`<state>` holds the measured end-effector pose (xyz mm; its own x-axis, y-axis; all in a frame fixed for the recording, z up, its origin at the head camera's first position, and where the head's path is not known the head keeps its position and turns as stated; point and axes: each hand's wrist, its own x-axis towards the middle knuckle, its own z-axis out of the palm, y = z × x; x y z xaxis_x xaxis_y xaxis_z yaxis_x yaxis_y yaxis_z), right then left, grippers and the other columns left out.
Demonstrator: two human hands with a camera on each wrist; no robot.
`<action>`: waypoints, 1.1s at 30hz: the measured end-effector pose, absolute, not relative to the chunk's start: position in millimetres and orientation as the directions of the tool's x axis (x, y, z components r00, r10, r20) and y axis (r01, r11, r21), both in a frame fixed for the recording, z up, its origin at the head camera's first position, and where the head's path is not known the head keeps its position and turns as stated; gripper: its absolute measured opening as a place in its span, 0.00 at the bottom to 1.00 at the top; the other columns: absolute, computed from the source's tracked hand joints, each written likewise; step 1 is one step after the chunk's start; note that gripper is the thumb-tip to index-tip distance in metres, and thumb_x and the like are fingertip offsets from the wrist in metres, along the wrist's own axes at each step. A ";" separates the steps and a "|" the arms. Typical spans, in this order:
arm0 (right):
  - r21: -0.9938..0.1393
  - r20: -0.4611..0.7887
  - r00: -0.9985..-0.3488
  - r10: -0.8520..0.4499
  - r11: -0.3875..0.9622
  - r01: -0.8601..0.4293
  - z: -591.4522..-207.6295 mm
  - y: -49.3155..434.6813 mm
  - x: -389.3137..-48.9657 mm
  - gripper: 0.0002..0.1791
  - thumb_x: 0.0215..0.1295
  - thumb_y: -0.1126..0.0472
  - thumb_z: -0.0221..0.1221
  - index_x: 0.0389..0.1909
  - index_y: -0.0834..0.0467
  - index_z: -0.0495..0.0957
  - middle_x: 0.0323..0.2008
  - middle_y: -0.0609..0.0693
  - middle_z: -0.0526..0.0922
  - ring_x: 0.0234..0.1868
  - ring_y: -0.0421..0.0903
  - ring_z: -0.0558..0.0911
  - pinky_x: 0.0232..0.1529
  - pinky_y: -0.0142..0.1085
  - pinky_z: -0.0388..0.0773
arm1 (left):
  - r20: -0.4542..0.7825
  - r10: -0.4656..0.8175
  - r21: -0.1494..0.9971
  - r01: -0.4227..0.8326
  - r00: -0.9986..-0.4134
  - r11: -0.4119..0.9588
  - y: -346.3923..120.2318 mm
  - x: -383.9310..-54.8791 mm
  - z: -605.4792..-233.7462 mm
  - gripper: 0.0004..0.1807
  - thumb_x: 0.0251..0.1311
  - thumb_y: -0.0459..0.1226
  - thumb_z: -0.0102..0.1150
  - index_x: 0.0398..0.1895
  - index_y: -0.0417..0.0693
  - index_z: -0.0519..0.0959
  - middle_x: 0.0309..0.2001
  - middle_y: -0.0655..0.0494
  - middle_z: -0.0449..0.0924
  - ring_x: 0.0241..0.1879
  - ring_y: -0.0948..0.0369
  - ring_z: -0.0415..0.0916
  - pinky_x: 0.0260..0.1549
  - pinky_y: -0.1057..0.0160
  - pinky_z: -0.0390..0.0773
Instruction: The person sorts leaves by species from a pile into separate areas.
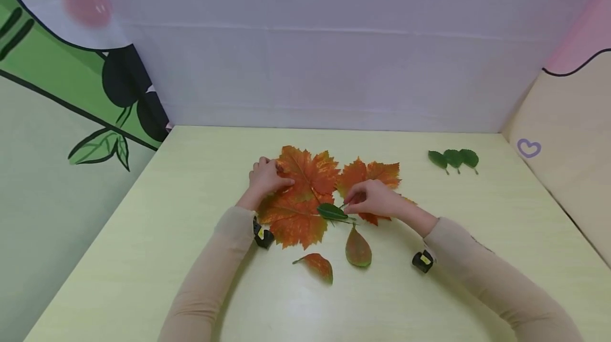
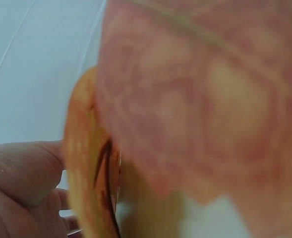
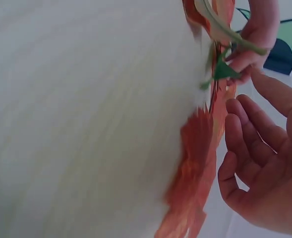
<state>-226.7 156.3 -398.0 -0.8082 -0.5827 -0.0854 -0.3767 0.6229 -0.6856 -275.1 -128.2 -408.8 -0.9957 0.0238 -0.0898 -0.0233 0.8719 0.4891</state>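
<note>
Large orange lobed leaves lie at mid-table: an upper one point(image 1: 310, 172), a lower one point(image 1: 293, 220) and one to the right point(image 1: 377, 172). My left hand point(image 1: 267, 178) pinches the left edge of the orange leaves, thumb on top. In the left wrist view a blurred leaf point(image 2: 185, 109) covers much of the picture and hides part of that hand. A green leaf point(image 1: 332, 211) overlaps the stems at the middle. Beside its stem end is my right hand point(image 1: 374, 199). The right wrist view shows this hand's fingers point(image 3: 252, 131) loosely bent, a gap between thumb and fingertips.
A brownish-red oval leaf point(image 1: 358, 248) and a small curved red leaf point(image 1: 321, 268) lie nearer the front. Three small green leaves point(image 1: 453, 158) stand in a row at the back right. A pale wall point(image 1: 334, 77) rises behind the table point(image 1: 205, 172).
</note>
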 end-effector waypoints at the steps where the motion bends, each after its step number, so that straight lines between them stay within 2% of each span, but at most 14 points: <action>1: -0.681 -0.088 -0.802 -0.591 0.623 -0.385 -399.1 153.3 -226.0 0.12 0.52 0.50 0.65 0.35 0.52 0.81 0.27 0.41 0.82 0.29 0.38 0.79 0.32 0.33 0.75 | -0.088 0.024 0.487 -0.022 -0.996 0.873 -128.2 -275.4 -408.9 0.27 0.47 0.52 0.65 0.41 0.41 0.73 0.53 0.42 0.62 0.51 0.46 0.58 0.50 0.48 0.60; 8: -0.618 -0.106 -0.781 -0.615 0.656 -0.433 -405.2 140.0 -220.8 0.10 0.48 0.52 0.67 0.31 0.52 0.81 0.22 0.40 0.79 0.23 0.37 0.75 0.25 0.31 0.71 | -0.093 0.020 0.486 -0.027 -0.995 0.873 -128.5 -275.8 -410.3 0.27 0.47 0.52 0.64 0.41 0.41 0.72 0.53 0.41 0.62 0.52 0.46 0.58 0.50 0.48 0.60; 13: -0.592 -0.105 -0.783 -0.613 0.671 -0.446 -405.6 138.8 -219.2 0.09 0.48 0.54 0.67 0.30 0.52 0.81 0.21 0.40 0.78 0.23 0.36 0.74 0.25 0.30 0.70 | -0.100 0.010 0.475 -0.039 -0.995 0.879 -128.6 -275.9 -410.7 0.27 0.48 0.53 0.64 0.42 0.41 0.72 0.54 0.41 0.61 0.52 0.46 0.58 0.50 0.48 0.60; 20: -0.622 -0.107 -0.769 -0.630 0.645 -0.443 -403.4 141.5 -221.3 0.07 0.49 0.56 0.67 0.29 0.52 0.82 0.23 0.41 0.81 0.25 0.35 0.77 0.28 0.30 0.73 | -0.096 -0.002 0.482 -0.049 -0.995 0.875 -127.5 -277.3 -410.0 0.28 0.45 0.55 0.65 0.39 0.42 0.73 0.52 0.43 0.62 0.50 0.47 0.58 0.48 0.49 0.61; 26: -0.661 -0.091 -0.768 -0.634 0.615 -0.430 -396.3 151.1 -224.9 0.05 0.50 0.57 0.66 0.27 0.52 0.81 0.25 0.42 0.82 0.26 0.38 0.79 0.29 0.31 0.75 | -0.118 0.010 0.492 -0.050 -0.993 0.869 -126.6 -277.0 -408.9 0.27 0.47 0.52 0.65 0.41 0.41 0.73 0.54 0.42 0.62 0.52 0.47 0.57 0.51 0.48 0.59; 33: -0.674 -0.095 -0.824 -0.559 0.645 -0.360 -384.6 166.4 -231.3 0.04 0.53 0.57 0.64 0.26 0.52 0.79 0.26 0.43 0.81 0.28 0.42 0.78 0.32 0.34 0.74 | -0.100 0.027 0.468 -0.023 -0.995 0.883 -127.2 -275.8 -408.2 0.21 0.48 0.52 0.64 0.30 0.43 0.78 0.54 0.43 0.62 0.52 0.46 0.58 0.50 0.48 0.60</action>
<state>-231.3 166.4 -384.6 -0.8240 -0.5586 -0.0945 -0.3599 0.6449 -0.6742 -275.8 -127.2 -408.2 -0.9946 0.0269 -0.1004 -0.0234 0.8832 0.4684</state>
